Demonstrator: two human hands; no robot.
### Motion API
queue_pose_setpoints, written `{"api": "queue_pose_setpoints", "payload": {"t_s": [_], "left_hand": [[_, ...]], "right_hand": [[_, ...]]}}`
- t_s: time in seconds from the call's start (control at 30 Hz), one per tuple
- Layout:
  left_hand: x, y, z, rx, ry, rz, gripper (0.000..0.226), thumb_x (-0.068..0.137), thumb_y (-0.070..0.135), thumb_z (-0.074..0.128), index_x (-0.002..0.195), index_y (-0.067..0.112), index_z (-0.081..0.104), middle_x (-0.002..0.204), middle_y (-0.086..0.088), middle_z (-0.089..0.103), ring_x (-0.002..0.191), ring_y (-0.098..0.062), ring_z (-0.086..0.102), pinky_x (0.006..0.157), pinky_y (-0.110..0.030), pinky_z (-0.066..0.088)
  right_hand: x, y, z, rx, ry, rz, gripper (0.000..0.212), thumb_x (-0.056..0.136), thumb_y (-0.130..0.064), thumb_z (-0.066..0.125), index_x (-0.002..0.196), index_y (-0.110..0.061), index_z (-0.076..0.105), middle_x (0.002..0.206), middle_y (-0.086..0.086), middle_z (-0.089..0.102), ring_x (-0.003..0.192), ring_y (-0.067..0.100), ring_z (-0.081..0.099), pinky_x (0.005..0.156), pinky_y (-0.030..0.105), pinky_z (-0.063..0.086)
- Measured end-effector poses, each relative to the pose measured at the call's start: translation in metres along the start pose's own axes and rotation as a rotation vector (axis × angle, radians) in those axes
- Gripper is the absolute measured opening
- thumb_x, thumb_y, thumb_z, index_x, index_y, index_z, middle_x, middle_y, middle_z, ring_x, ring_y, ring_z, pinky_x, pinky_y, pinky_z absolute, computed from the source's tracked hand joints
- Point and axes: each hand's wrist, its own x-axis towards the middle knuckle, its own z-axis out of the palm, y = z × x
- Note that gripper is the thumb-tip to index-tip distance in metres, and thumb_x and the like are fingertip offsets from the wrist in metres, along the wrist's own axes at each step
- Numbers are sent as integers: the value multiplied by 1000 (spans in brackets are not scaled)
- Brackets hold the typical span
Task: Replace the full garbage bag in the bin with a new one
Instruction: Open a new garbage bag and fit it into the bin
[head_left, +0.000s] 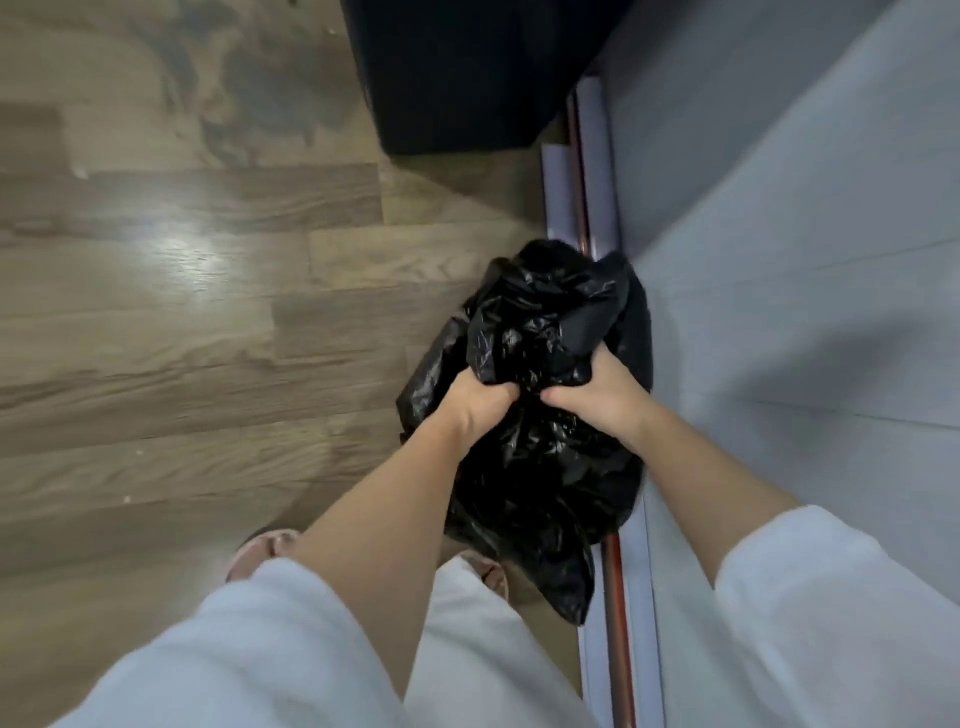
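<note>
Head view, looking straight down: I see a black bag (540, 415) of thin, glossy, crumpled plastic, bulging and lumpy, held above the floor (156, 312). That floor is grey-brown wood-look plank with a soft glare patch. Along its right edge runs a pale baseboard (597, 208) with a reddish strip, beside a flat grey wall (805, 208). At top sits a dark, boxy bin (467, 73), well apart from the bag. Both forearms reach forward from pale, soft sleeves (249, 634). My left hand (478, 402) and right hand (602, 397) are fisted into the bag's gathered top, knuckles nearly touching. Pink slippers (262, 551) show below the arms.
</note>
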Motion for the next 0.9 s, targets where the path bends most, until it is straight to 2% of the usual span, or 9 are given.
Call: {"api": "queue_pose_setpoints", "payload": {"t_s": [0.1,0.23,0.33,0.43,0.53,0.63,0.77,0.9], "left_hand": [[-62,15,-20,-44,29,-4,40,87,9,55,127,9,52,129,-12,58,117,-27,55,89,-23,40],[-155,45,-53,-87,91,44,43,85,9,56,127,8,51,128,-11,58,120,-25,53,97,-25,39],[-240,70,-87,-124,110,134,50,76,16,58,125,7,54,125,-11,60,122,-24,52,101,-27,39],[-340,107,-124,-127,114,201,57,64,23,56,119,7,60,121,-12,65,116,-23,57,94,-24,42],[-425,160,-167,-38,135,376,65,57,26,49,117,5,60,120,-14,65,113,-23,58,86,-20,40],[-492,234,-210,60,229,619,58,64,20,53,120,5,58,123,-12,62,117,-23,55,87,-20,38],[-551,319,-257,57,372,842,54,62,22,53,114,6,61,117,-16,66,113,-27,59,94,-32,45],[-564,373,-269,110,370,959,50,63,25,52,107,5,64,112,-17,68,108,-28,61,93,-37,48]], "right_hand": [[-56,-38,-13,-29,-65,-18,65,79,-12,66,136,-19,35,108,-4,50,108,17,50,89,23,35],[-145,-100,-20,-51,-71,-72,65,78,-7,67,135,-15,37,110,-3,52,107,15,50,90,22,35],[-230,-159,-31,-89,-65,-134,68,76,-5,67,136,-13,36,122,4,55,120,20,50,93,21,34],[-332,-232,-47,-126,-51,-213,69,77,-9,65,138,-15,33,132,4,52,124,18,47,91,19,34],[-410,-302,-62,-155,10,-361,70,77,-13,63,139,-16,31,136,5,50,125,20,46,94,21,37],[-460,-379,-84,-61,114,-520,68,81,-10,62,141,-15,30,139,7,48,125,24,46,93,21,36],[-508,-466,-116,5,226,-733,66,82,-11,62,141,-14,30,138,7,48,126,24,45,91,19,32],[-522,-508,-144,7,309,-798,65,82,-8,60,140,-13,30,136,8,50,124,23,46,87,16,31]]}}
